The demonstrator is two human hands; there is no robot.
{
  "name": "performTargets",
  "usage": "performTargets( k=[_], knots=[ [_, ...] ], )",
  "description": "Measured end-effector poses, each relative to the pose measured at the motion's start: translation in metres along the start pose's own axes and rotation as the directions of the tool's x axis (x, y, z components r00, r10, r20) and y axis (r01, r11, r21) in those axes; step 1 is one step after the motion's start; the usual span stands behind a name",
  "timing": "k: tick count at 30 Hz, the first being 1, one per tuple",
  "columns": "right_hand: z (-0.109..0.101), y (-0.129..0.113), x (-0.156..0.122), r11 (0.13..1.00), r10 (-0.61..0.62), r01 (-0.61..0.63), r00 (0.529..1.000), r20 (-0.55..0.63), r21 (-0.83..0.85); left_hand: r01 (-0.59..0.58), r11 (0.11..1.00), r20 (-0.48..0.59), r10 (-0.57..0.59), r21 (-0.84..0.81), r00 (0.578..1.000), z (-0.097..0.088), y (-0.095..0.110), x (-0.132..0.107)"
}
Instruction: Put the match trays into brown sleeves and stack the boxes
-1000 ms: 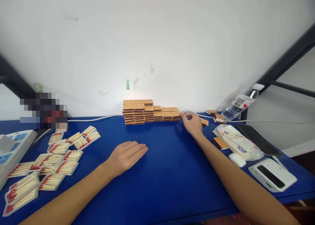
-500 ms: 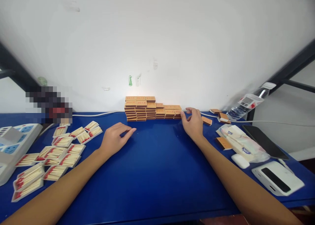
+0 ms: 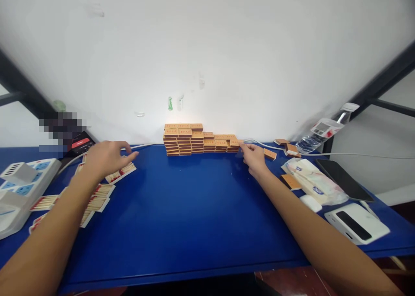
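Note:
A stepped stack of orange matchboxes (image 3: 184,142) stands against the wall, taller at its left and lower at its right. At the low right end, my right hand (image 3: 253,158) pinches a matchbox (image 3: 236,143) that sits slightly askew on top of the stack. My left hand (image 3: 105,157) hovers above the trays of matches at the left, thumb and fingers apart, holding nothing. Under and around that forearm lie several white matchbox trays (image 3: 103,191) filled with red-tipped matches; hand and arm hide part of them.
Loose matchboxes (image 3: 269,154) lie right of the stack. Farther right are a tissue pack (image 3: 311,179), a clear bottle (image 3: 319,132) leaning on the wall, a black phone (image 3: 343,179) and a white device (image 3: 356,224). A power strip (image 3: 29,192) is at the left; a white cable runs along the wall.
My left hand has moved left and up, over the match trays. My right hand has closed on a matchbox at the stack's right end, now raised onto its top. The view has shifted slightly.

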State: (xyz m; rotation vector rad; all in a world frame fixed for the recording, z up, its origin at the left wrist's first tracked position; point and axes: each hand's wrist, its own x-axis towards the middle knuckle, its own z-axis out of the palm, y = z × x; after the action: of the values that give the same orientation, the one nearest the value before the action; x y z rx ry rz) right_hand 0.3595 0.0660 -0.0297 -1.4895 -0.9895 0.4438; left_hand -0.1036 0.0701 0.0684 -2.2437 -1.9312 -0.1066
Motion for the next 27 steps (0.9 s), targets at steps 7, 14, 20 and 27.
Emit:
performTargets(
  k=[7,14,20,27],
  knots=[
    [-0.004,-0.036,-0.014,0.984,-0.072,0.08,0.996,-0.05,0.16,0.037,0.998,0.188,-0.026,-0.057,0.982,-0.012,-0.045,0.001],
    [0.013,-0.058,-0.074,0.981,-0.191,0.147,0.829,0.525,0.125,-0.029,0.995,0.282,0.054,-0.093,0.958,-0.002,-0.041,0.004],
    [0.018,-0.05,-0.095,0.942,-0.231,0.333,0.56,0.796,0.04,-0.021,0.993,0.253,0.05,-0.118,0.966,0.004,-0.032,0.004],
    [0.012,-0.053,-0.087,0.837,-0.332,0.546,0.549,0.767,-0.028,-0.022,0.96,0.126,0.059,-0.281,0.99,0.008,-0.03,0.002]
  ],
)
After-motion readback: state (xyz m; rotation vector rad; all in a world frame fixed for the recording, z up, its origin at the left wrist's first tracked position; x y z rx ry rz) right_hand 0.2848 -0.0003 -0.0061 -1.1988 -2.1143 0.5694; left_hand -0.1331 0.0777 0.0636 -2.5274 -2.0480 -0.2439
